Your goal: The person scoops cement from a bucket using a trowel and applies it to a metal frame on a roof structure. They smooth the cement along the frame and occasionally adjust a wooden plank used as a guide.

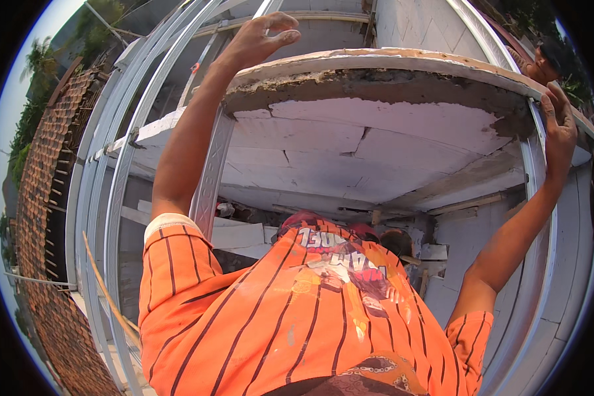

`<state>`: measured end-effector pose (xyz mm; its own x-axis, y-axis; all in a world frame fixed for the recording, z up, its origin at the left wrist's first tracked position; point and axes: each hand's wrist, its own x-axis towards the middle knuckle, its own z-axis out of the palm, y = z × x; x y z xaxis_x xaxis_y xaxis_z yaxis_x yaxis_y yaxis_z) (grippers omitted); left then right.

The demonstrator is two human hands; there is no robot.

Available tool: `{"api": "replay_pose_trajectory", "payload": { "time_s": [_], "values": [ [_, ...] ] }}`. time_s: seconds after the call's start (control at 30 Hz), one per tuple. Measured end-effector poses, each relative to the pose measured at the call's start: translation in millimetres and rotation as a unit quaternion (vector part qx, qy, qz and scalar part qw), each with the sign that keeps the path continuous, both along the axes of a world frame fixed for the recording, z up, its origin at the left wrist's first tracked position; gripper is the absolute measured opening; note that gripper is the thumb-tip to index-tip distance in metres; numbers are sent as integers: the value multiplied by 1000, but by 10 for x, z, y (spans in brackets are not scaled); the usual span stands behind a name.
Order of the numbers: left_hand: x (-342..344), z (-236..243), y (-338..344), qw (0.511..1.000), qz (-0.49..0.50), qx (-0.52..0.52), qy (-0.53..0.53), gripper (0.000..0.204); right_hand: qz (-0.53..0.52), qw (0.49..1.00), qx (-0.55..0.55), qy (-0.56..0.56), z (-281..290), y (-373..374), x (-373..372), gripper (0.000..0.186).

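Left hand (263, 41) was up over the ledge (402, 61), near its left end. Grip part open: fingers curled, clear gap between thumb and fingers, nothing seen in it. Right hand (560, 135) was at the ledge's right end, by the top of the right stud (533, 165). Fingers were nearly straight and pointed up along the edge; couldn't tell if that grip had closed on the ledge or stud, or just lay against them.

Ledge was a pale, curved-looking strip running across between the two hands. Rough grey-brown mortar (350, 86) ran along its underside, ragged at the lower edge. White block wall (389, 155) was below the mortar, joints visible. Left stud (211, 175), metal, stood at the wall's left edge, partly behind the left forearm; right stud, also metal, at its right edge.

More metal rails (117, 198) ran lengthwise on the left, with a thin stick (102, 280) slanting near their lower part. Tiled roof (53, 191) was farther left, outside the rails. Orange striped shirt (290, 317) filled the lower middle. Another person (542, 69) was past the ledge's right end, only partly visible.
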<state>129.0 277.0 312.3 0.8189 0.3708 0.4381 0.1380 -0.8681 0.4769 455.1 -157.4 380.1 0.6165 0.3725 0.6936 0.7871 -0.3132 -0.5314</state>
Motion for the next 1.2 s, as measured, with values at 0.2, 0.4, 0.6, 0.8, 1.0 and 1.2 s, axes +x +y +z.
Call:
{"api": "replay_pose_trajectory", "payload": {
  "time_s": [0.2, 0.4, 0.6, 0.8, 1.0, 1.2],
  "values": [
    [-126, -64, -385, 999, 8, 15, -31, 46, -194, 975, -86, 74, 665, 263, 42, 31],
    [607, -45, -970, 995, -38, 78, -53, 47, -206, 951, -203, 110, 1108, 181, 428, 36],
    [1087, 67, -1504, 990, -43, 121, -61, 44, -137, 873, -438, -167, 729, -57, 1472, 38],
    [1311, 152, -1780, 991, -34, 121, -50, 44, -61, 854, -454, -247, 358, -239, 2003, 56],
    [1593, 126, -1958, 991, -29, 126, -31, 45, 7, 839, -484, -247, 398, -565, 1889, 63],
    [1736, 22, -1951, 992, -11, 121, -40, 44, -19, 883, -421, -206, 423, -490, 1593, 42]
  ]
}}
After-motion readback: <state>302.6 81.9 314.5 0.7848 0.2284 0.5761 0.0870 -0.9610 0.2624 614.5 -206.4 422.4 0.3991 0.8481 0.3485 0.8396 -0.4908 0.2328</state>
